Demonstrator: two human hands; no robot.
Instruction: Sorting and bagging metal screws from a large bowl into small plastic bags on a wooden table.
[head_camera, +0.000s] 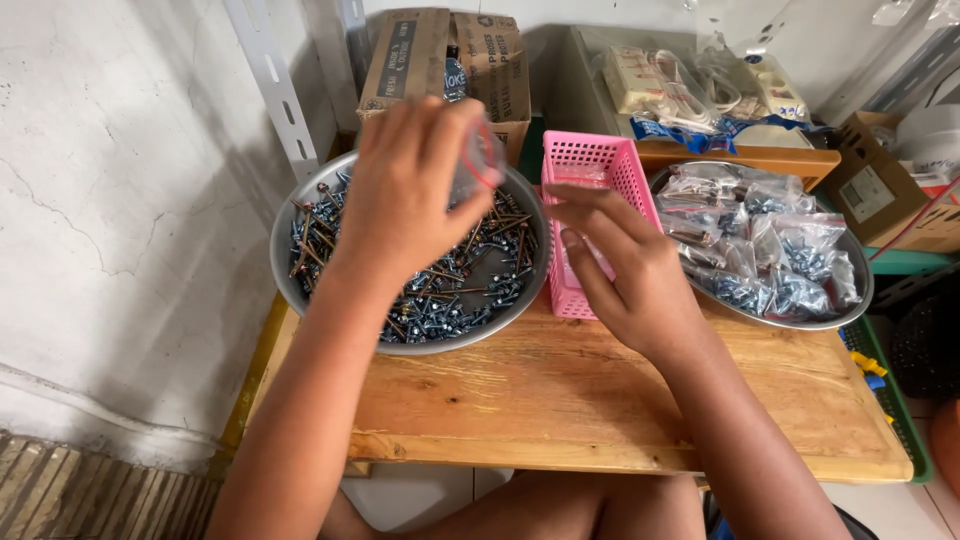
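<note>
Wood table top (560, 400) carries everything, pale planks w/ a yellow edge on the left. On it, under the left hand (405, 190), sits a round metal basin (300, 290) full of loose screws (440, 310), bluish heads mixed w/ some rusty long ones. A second metal basin (850, 300) lies well to the right of the right hand (620, 265), piled w/ small clear bags of screws (780, 260). Between the two basins, right at the right hand's fingers, stands a pink plastic basket (595, 165), slotted walls, touching the left basin's rim. Behind the left hand: brown cardboard box (440, 60), flaps up. Further right at the back, a wooden shelf w/ clear packets of white parts (680, 85).

Left hand is raised above the screw basin, fingers closed round a small clear plastic bag (480, 160) w/ a red strip at its mouth; bag pinched between thumb and fingertips, held just above the screws, not touching them. What's inside it I can't tell, hand covers most of it.

Right hand hovers at the basket's near wall, fingers loosely curled and half open, tips over the basket's inside; holds nothing that I can see. Whether it touches the pink rim can't be told.
</note>
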